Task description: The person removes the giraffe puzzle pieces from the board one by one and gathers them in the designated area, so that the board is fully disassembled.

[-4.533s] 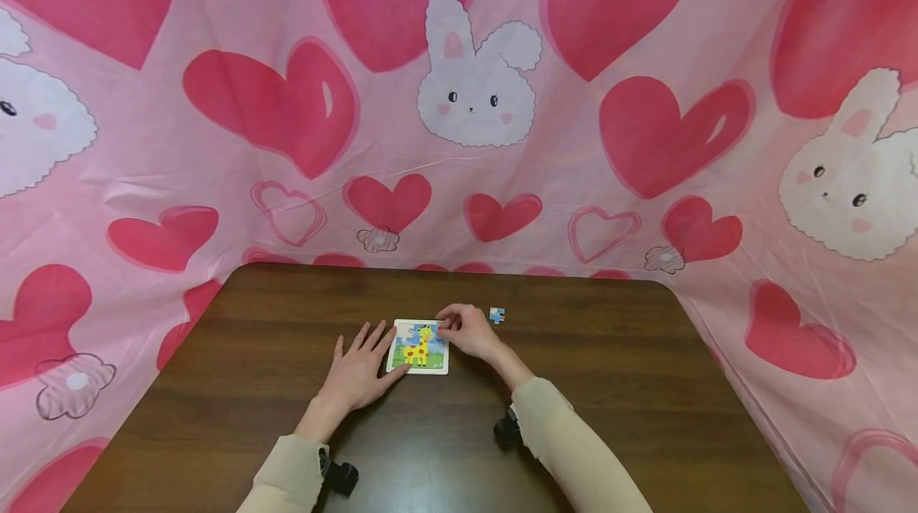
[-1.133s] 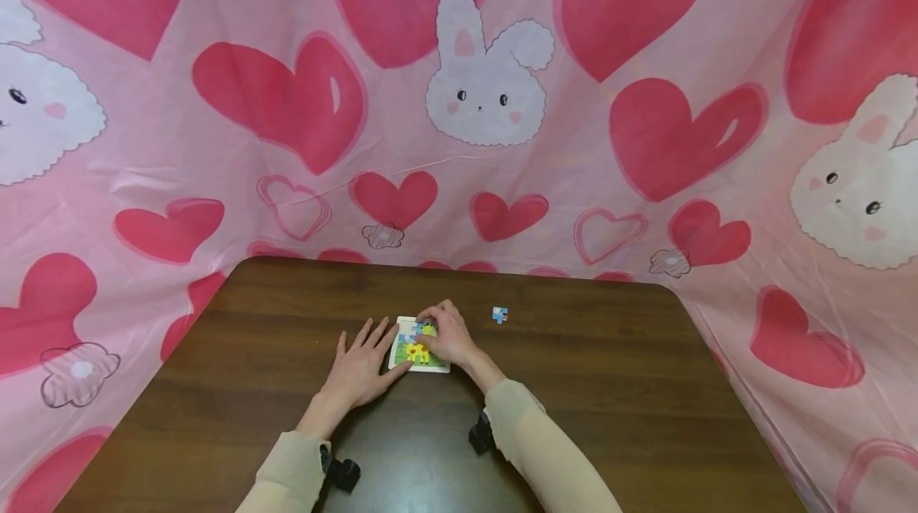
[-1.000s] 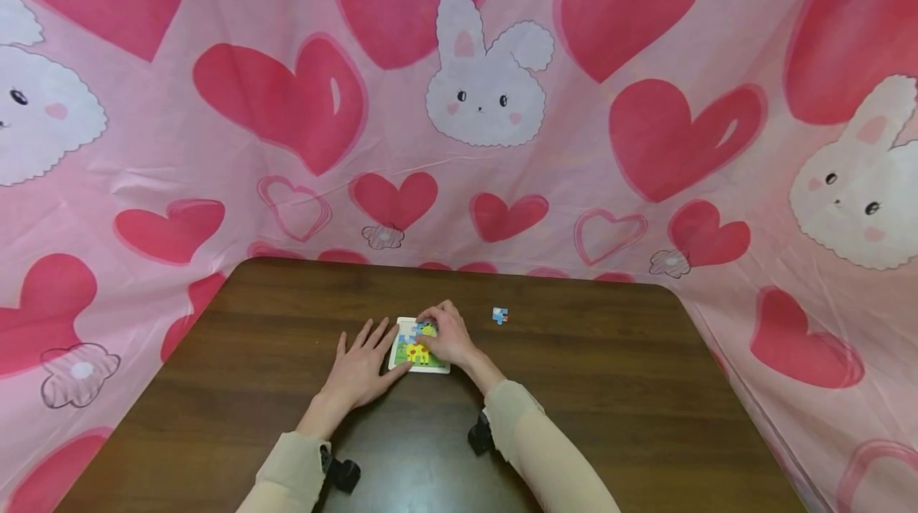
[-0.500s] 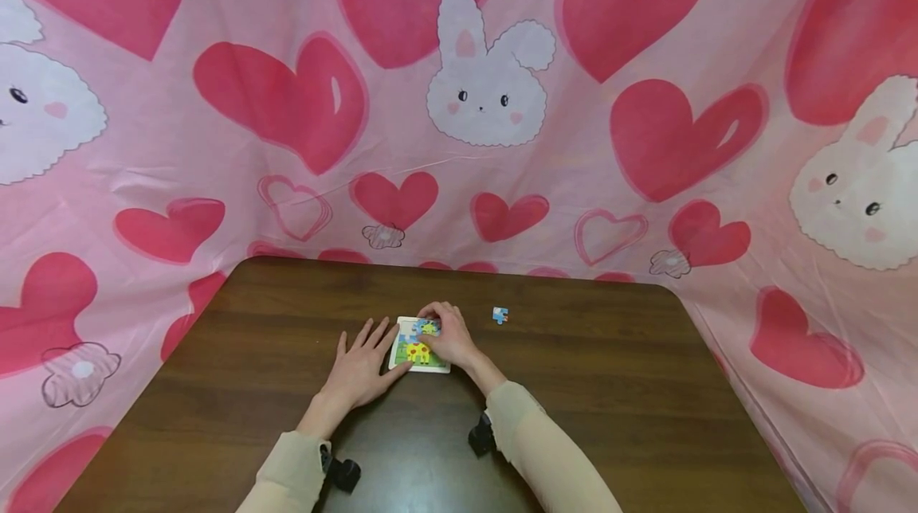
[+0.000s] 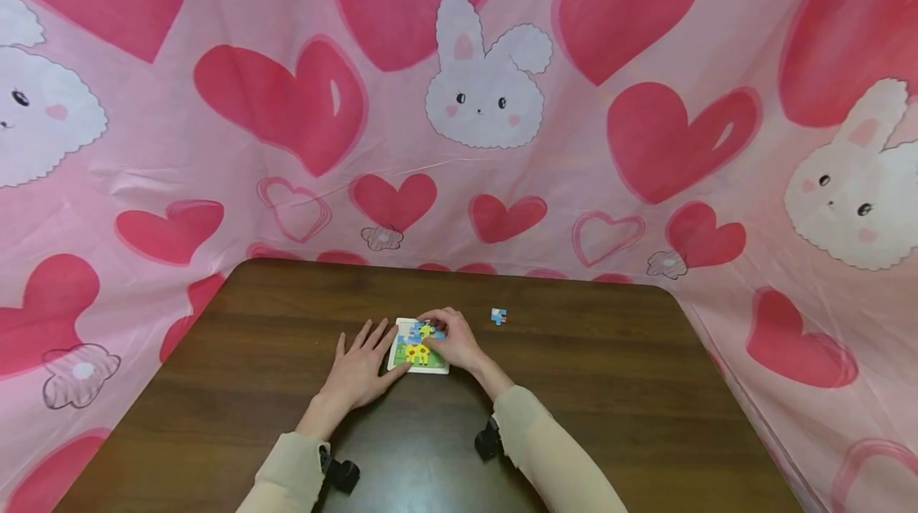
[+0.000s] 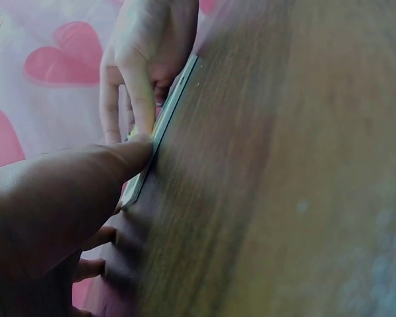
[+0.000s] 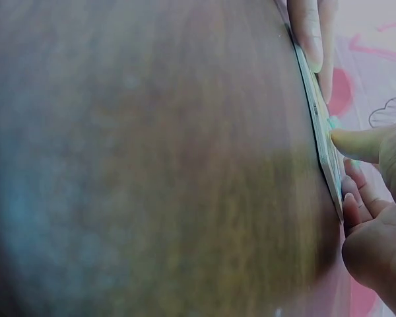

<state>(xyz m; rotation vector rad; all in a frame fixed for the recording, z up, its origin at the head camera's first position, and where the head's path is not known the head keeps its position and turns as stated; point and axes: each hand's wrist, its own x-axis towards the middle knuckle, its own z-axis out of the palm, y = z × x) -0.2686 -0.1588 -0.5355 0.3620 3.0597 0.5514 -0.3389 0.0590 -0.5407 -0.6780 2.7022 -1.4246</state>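
Observation:
A small white-framed giraffe puzzle board (image 5: 419,360) lies on the dark wooden table (image 5: 588,385). My left hand (image 5: 361,366) lies flat beside it, its fingers straight and its thumb (image 6: 122,162) against the board's left edge (image 6: 164,122). My right hand (image 5: 453,340) rests on the board, and its fingertips press a blue piece (image 5: 430,330) near the top of the picture. In the right wrist view its index finger (image 7: 356,142) touches the board's face (image 7: 320,132). One loose blue puzzle piece (image 5: 498,315) lies on the table to the right of the board.
A pink cloth with hearts and white bunnies (image 5: 484,91) hangs behind and around the table. The table's far edge (image 5: 445,268) runs just beyond the board. Both forearms wear beige sleeves (image 5: 534,441).
Over the last seconds my right hand moved left from the board's top right corner onto the picture, then shifted slightly right. The left hand and the loose piece stayed put.

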